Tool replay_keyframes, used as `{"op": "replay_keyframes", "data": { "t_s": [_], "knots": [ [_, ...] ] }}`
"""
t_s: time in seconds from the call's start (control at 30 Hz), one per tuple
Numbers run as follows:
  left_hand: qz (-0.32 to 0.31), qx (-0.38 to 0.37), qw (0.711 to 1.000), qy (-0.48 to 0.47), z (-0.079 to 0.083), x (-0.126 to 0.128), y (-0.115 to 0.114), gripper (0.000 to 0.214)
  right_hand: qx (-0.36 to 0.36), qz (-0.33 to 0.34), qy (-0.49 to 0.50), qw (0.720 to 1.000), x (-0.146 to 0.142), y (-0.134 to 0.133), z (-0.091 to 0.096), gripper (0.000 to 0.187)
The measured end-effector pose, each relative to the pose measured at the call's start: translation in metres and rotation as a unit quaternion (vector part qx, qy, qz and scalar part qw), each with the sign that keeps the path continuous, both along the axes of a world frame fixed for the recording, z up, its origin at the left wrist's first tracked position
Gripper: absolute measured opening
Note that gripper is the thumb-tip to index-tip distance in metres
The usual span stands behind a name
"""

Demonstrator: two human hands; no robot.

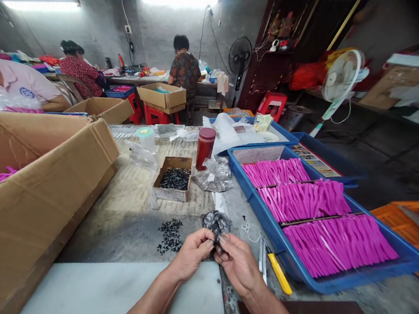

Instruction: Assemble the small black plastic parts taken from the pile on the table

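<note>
My left hand (192,252) and my right hand (239,263) meet above the table's near edge, fingers pinched together. Between their fingertips is the gathered near end of a small, crinkled dark plastic bag (216,220); what it contains I cannot make out. Left of the hands lies a loose pile of small black parts (169,235). A white board (133,290) lies under my left forearm. Beyond the hands stands a small cardboard box (172,196) of similar dark pieces. A clear bag of small metallic-looking pieces (214,179) rests beside it.
A blue tray (248,193) with rows of magenta strips (339,248) stands right. Near it lie a yellow-handled screwdriver (279,273) and white string (253,232). A large carton (50,208) borders the left. A red canister (205,147) stands farther back. Several people sit behind.
</note>
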State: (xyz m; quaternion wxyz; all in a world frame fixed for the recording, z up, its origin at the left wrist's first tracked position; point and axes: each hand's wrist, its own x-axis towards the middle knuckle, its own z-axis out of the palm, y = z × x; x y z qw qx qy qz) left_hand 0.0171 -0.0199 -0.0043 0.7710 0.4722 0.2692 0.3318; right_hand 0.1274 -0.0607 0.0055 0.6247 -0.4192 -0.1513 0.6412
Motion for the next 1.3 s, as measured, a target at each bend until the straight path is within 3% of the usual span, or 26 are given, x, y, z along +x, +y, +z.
{"op": "replay_keyframes", "data": {
  "t_s": [0.23,0.57,1.3],
  "knots": [
    [-0.002,0.000,1.000,0.007,-0.0005,-0.0004,0.0005,0.027,-0.012,0.025,0.042,0.999,-0.0003,0.0003,0.0005,0.016],
    [-0.009,-0.044,0.999,-0.007,-0.0057,-0.0008,0.0017,0.029,0.009,0.053,-0.009,0.999,0.0042,0.0005,0.0039,0.019],
    [-0.033,-0.008,0.999,0.002,-0.0045,-0.0032,0.0037,0.028,-0.004,0.047,0.027,0.999,0.0033,-0.0003,0.0020,0.017]
  ]
}}
